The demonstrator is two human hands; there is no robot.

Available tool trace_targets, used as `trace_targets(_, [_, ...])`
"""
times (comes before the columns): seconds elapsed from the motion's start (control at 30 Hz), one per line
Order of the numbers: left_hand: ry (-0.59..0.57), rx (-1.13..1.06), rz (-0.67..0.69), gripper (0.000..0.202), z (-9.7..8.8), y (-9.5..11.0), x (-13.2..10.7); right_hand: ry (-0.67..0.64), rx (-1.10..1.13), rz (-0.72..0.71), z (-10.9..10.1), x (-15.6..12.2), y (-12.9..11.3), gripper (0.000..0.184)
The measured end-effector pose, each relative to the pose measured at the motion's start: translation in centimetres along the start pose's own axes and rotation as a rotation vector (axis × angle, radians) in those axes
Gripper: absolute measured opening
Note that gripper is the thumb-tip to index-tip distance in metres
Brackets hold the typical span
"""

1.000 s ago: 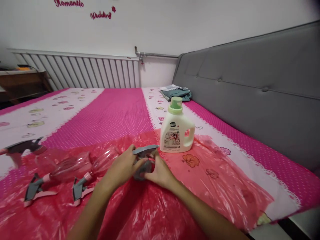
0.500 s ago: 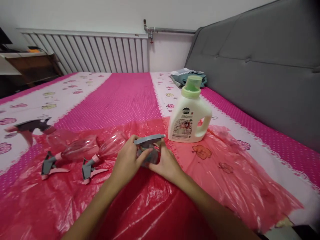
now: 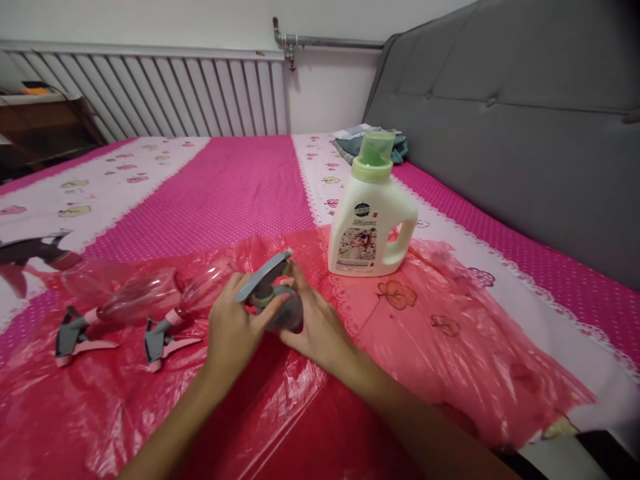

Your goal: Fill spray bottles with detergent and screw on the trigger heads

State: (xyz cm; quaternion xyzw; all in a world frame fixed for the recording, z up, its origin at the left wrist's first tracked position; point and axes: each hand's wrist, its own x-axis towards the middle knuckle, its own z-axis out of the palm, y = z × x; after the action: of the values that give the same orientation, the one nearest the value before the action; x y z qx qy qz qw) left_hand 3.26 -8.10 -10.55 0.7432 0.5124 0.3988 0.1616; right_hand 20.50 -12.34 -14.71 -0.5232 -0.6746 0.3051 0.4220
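Both my hands are wrapped round one grey spray-bottle trigger head and the bottle under it, low over a red plastic sheet. My left hand grips the grey head from the left. My right hand holds the dark bottle body from the right; the body is mostly hidden by my fingers. A white detergent jug with a green cap stands upright just beyond my right hand.
Two clear spray bottles with grey and pink triggers lie on the sheet to the left, a third spray bottle at the left edge. Folded cloth lies by the grey padded headboard. A radiator lines the far wall.
The grey trigger head has tilted from level to slanting up to the right in my hands. The camera has shifted closer and slightly down.
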Motion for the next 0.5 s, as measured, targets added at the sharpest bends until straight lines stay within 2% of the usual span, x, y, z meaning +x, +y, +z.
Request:
trace_targets(0.13, [-0.015,0.064,-0.014,0.043,0.4,0.5,-0.2,-0.025,-0.014,-0.005,-0.4,0.0,-0.1,0.11])
trace_targets(0.23, [-0.097,0.134,-0.05,0.047,0.5,0.9,-0.3,-0.007,-0.011,0.014,-0.5,0.2,0.1,0.112])
trace_targets(0.33, [-0.178,0.122,-0.024,0.051,0.4,0.9,-0.1,-0.001,0.032,0.034,-0.8,0.4,0.2,0.115])
trace_targets(0.5, [-0.133,-0.05,0.088,0.041,0.6,0.1,0.7,-0.007,0.056,0.059,-1.3,0.8,0.0,0.115])
